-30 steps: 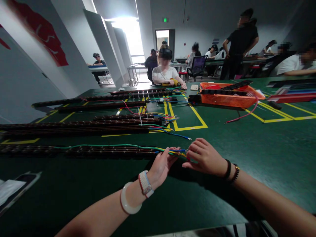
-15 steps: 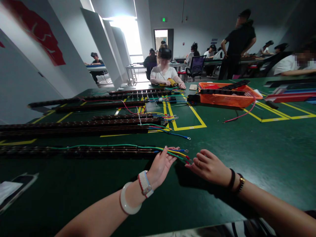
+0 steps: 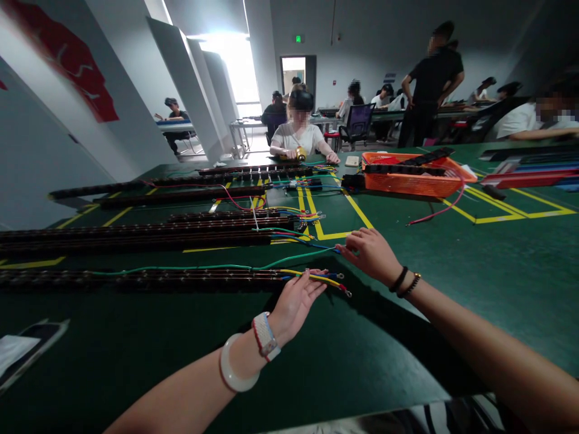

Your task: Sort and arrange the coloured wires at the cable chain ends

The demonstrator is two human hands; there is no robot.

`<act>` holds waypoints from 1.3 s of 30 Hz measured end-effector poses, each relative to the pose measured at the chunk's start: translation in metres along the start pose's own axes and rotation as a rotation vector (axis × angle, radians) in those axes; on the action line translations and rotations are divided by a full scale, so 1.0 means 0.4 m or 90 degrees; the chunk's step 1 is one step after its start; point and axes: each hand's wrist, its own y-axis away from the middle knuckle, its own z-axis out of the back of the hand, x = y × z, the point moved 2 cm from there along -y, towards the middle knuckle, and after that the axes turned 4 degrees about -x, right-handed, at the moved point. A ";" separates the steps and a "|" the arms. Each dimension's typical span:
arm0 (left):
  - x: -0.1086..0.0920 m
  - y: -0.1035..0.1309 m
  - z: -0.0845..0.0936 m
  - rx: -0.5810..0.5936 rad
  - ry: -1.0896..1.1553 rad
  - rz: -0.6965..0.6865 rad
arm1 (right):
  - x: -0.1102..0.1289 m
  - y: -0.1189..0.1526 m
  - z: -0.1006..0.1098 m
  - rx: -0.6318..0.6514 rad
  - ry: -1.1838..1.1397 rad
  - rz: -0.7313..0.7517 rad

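My left hand (image 3: 296,304) holds a yellow wire (image 3: 333,282) and a dark blue wire (image 3: 332,275) at the end of the nearest long dark strip (image 3: 181,277). Its thumb lies over the wires and its fingers reach out beneath them. Both wires end in ring terminals, the yellow one with a red sleeve. My right hand (image 3: 371,254) is closed in a pinch on the end of a green wire (image 3: 294,258), drawn up and right from that strip. The pinched tip is hidden by my fingers. Close by, a blue wire (image 3: 312,243) from the strips behind runs toward the same fingers.
Several more dark strips (image 3: 136,236) lie beyond, with coloured wire ends. An orange basket (image 3: 402,184) with dark parts stands back right, a pink wire (image 3: 436,216) hanging from it. Across the table (image 3: 452,271) sits a person (image 3: 298,135) with a yellow tool. A flat pouch (image 3: 34,349) lies left.
My right hand has moved up and away from my left hand, pulling the green wire out of the bunch. My left hand has stayed on the other wires.
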 end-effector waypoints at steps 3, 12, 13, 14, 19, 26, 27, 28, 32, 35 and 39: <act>-0.005 -0.003 0.001 0.012 -0.016 0.006 | -0.021 0.000 -0.075 0.075 0.002 -0.032; -0.024 -0.014 0.006 0.026 -0.040 0.034 | -0.016 0.024 -0.133 0.132 0.027 -0.026; -0.024 -0.014 0.005 0.023 -0.042 0.033 | -0.018 0.023 -0.133 0.132 0.029 -0.029; -0.024 -0.014 0.004 0.020 -0.044 0.032 | -0.022 0.021 -0.134 0.134 0.031 -0.034; -0.021 -0.012 0.003 0.024 -0.050 0.023 | -0.058 0.009 -0.153 0.118 0.017 -0.089; -0.017 -0.015 0.010 0.041 -0.043 0.026 | -0.094 -0.004 -0.182 0.098 -0.109 -0.124; -0.017 -0.015 0.010 0.041 -0.045 0.025 | -0.090 -0.004 -0.178 0.089 -0.128 -0.127; -0.018 -0.015 0.010 0.040 -0.046 0.024 | -0.083 -0.003 -0.171 0.077 -0.146 -0.127; -0.017 -0.016 0.011 0.042 -0.040 0.020 | -0.037 0.013 -0.117 0.039 -0.210 -0.086; -0.014 -0.017 0.012 0.034 -0.029 0.022 | -0.001 0.036 -0.062 0.044 -0.212 -0.007; -0.011 -0.018 0.013 0.011 -0.037 0.024 | 0.033 0.062 -0.018 0.077 -0.141 0.165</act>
